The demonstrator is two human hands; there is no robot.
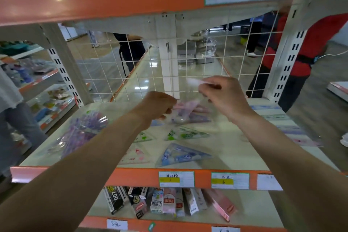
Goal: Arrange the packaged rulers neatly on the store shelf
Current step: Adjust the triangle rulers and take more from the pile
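Clear ruler packet blurred, part-hidden, gripped: left hand, right hand.

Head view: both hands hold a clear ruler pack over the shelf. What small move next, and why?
Probably lower the ruler pack flat onto the shelf: the left hand and right hand pinch it above the board, while triangular packs lie scattered, unaligned.

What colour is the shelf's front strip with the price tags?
The front strip is orange; the head view shows it.
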